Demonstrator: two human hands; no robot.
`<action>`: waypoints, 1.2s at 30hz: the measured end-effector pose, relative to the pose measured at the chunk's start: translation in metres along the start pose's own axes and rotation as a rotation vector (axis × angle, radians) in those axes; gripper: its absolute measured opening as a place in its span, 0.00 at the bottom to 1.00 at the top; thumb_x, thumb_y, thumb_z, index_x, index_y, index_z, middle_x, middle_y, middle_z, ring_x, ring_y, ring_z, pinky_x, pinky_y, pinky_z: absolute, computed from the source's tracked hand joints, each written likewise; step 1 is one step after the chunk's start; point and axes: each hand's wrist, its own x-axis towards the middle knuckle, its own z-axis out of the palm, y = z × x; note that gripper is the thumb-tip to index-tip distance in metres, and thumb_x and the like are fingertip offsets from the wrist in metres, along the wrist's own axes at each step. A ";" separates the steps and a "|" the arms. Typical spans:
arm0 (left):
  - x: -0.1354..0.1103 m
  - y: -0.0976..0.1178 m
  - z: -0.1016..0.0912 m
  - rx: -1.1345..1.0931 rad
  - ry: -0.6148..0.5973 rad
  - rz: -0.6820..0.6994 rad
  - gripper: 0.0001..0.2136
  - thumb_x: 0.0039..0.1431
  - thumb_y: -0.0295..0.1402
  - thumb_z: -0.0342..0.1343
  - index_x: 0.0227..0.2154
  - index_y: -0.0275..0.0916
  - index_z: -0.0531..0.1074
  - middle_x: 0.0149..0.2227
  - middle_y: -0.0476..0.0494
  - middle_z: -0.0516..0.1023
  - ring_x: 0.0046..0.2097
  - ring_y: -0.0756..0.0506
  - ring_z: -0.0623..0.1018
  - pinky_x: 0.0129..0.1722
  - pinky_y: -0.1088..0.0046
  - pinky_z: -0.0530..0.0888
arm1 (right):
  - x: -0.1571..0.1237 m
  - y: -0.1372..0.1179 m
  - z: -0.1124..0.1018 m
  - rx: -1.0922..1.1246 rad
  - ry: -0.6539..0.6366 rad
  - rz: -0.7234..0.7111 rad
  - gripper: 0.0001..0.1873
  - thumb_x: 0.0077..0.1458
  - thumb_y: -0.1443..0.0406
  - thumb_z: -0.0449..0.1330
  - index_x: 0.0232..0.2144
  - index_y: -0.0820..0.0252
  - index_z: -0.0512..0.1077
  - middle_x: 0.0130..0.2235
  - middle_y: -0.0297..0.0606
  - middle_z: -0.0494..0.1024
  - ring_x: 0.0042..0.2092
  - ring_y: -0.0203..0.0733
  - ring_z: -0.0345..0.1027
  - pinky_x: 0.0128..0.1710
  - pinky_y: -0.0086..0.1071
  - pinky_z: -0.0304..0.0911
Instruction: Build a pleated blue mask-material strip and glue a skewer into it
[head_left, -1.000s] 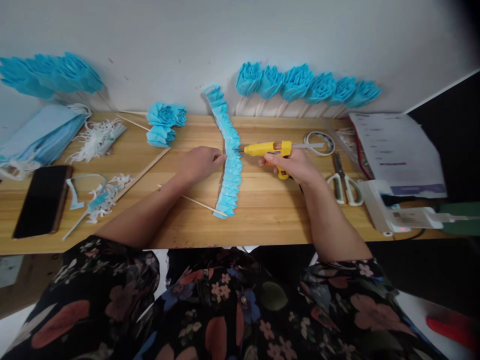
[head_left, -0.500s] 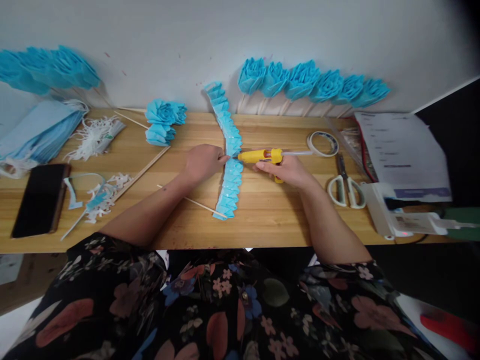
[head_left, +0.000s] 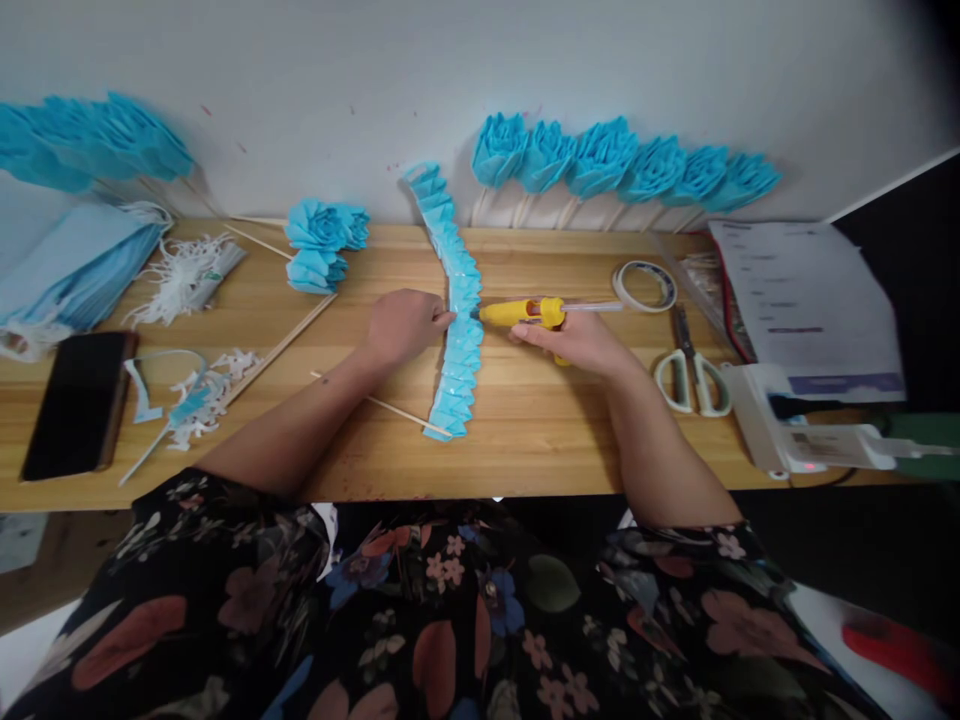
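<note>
A long strip of pleated blue fabric (head_left: 459, 350) curves across the middle of the wooden table, with shiny spots along it. My left hand (head_left: 409, 325) is closed, its fingertips pinching the strip's left edge near the middle. In my right hand (head_left: 577, 340) is a yellow glue gun (head_left: 521, 312), a clear glue stick poking out of its back. The gun's nozzle touches or nearly touches the right side of the strip. A thin wooden stick (head_left: 405, 412) lies with one end on the strip's near end.
Blue fabric flowers on sticks (head_left: 600, 160) lean against the wall; a few more flowers (head_left: 319, 225) lie left of the strip. On the right are a tape roll (head_left: 645, 287), scissors (head_left: 691, 380) and a white power strip (head_left: 765, 420). A phone (head_left: 79, 405) and face masks (head_left: 75, 260) lie left.
The nozzle has shifted slightly, now closer against the strip's right edge. Both hands keep their grips, and the view has moved a little.
</note>
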 end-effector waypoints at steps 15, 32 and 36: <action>0.004 -0.009 0.002 -0.109 0.097 -0.019 0.21 0.73 0.42 0.48 0.34 0.39 0.82 0.38 0.39 0.86 0.34 0.43 0.75 0.30 0.66 0.54 | 0.010 0.000 0.017 0.301 0.197 0.089 0.28 0.44 0.43 0.74 0.37 0.58 0.81 0.38 0.44 0.87 0.41 0.46 0.81 0.25 0.28 0.66; 0.016 -0.011 0.016 -0.054 0.135 -0.046 0.16 0.69 0.45 0.56 0.36 0.40 0.82 0.38 0.38 0.84 0.39 0.40 0.78 0.33 0.66 0.57 | 0.014 -0.003 0.024 0.132 0.138 0.071 0.19 0.55 0.50 0.69 0.37 0.60 0.81 0.37 0.43 0.85 0.36 0.41 0.76 0.29 0.31 0.66; 0.017 -0.012 0.017 -0.044 0.135 -0.044 0.16 0.68 0.46 0.56 0.36 0.41 0.82 0.38 0.38 0.84 0.40 0.39 0.78 0.34 0.66 0.58 | 0.013 -0.007 0.022 0.105 0.140 0.076 0.16 0.56 0.51 0.68 0.35 0.59 0.81 0.36 0.41 0.85 0.35 0.41 0.75 0.29 0.31 0.65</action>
